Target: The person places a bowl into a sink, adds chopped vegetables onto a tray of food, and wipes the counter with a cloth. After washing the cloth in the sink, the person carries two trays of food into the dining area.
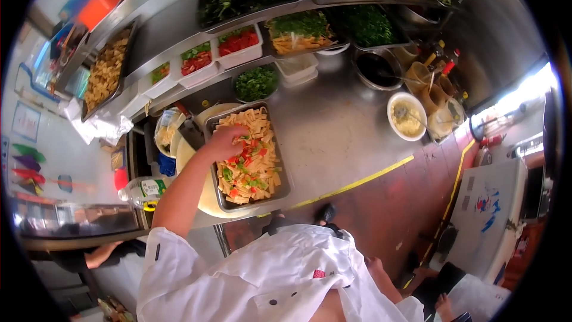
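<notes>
Has the left hand (229,143) curled on strips (262,186) in the metal tray (286,182) at the steel desk (333,131)'s near left, the right hand (374,263) low, with no telling either grip, before laden far shelves (162,28) and beside red floor (369,220).

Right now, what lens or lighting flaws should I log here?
Head view: fisheye bows the upper shelf, picture corners black; head view: glare washes out the bright strip at right; head view: pale sheen on the steel counter; head view: left hand at the tray clearly lit.
</notes>
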The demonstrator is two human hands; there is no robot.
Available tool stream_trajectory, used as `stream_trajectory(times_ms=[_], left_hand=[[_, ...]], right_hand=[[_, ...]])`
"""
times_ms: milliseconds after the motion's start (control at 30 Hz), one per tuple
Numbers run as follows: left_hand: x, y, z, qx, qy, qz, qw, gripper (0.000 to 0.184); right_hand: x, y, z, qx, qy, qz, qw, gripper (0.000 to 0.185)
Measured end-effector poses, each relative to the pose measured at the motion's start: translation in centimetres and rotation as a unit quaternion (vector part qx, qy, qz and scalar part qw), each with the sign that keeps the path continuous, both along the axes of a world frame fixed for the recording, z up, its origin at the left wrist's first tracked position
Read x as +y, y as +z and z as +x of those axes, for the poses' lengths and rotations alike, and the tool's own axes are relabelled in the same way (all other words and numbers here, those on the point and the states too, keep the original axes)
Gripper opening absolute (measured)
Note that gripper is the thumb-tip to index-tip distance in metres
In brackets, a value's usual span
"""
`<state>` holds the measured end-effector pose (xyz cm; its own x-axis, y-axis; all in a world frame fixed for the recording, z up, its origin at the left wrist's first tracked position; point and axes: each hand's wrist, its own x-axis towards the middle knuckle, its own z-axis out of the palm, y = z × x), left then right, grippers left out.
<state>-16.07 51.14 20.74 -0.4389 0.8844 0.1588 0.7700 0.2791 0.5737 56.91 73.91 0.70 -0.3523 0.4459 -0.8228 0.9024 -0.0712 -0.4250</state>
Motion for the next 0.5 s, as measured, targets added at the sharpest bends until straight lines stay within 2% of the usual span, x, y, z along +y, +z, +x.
stream_trajectory(times_ms=[33,67,100,133,200,267,300,400,500], left_hand=[[-1.4,0.2,1.6,0.012,0.044,-0.008,0.999,0.025],[-2.5,0.5,3.0,0.027,0.085,-0.017,0.996,0.027],[-3.7,1.2,4.4,0.041,0.128,-0.028,0.99,0.028],[-4.8,2.0,6.1,-0.104,0.235,-0.039,0.966,0.023],[-9.9,-1.6,8.1,-0.251,0.307,0.028,0.917,0.02],[-14.7,-3.9,11.5,-0.37,0.409,0.103,0.828,0.019],[-17.8,-6.3,12.8,-0.377,0.449,0.108,0.803,0.022],[-23.8,-8.5,16.3,-0.425,0.578,0.128,0.685,0.021],[-26.1,-6.0,16.2,-0.491,0.542,0.103,0.674,0.024]], right_hand=[[1.3,-1.9,-0.8,-0.008,-0.087,-0.014,0.996,0.022],[3.0,-3.3,-1.4,0.051,-0.235,-0.113,0.964,0.021],[4.6,-4.1,-2.6,0.093,-0.381,-0.2,0.898,0.02],[5.5,-4.0,-4.2,0.076,-0.338,-0.149,0.926,0.018],[6.4,-1.5,-10.0,0.051,-0.238,-0.04,0.969,0.016],[7.5,-1.1,-13.5,0.074,-0.195,-0.044,0.977,0.017],[8.0,-1.9,-14.3,0.092,-0.167,-0.044,0.981,0.017],[7.8,-0.6,-18.5,0.118,-0.086,-0.044,0.988,0.02],[6.1,1.1,-23.6,0.11,-0.045,-0.065,0.991,0.017]])
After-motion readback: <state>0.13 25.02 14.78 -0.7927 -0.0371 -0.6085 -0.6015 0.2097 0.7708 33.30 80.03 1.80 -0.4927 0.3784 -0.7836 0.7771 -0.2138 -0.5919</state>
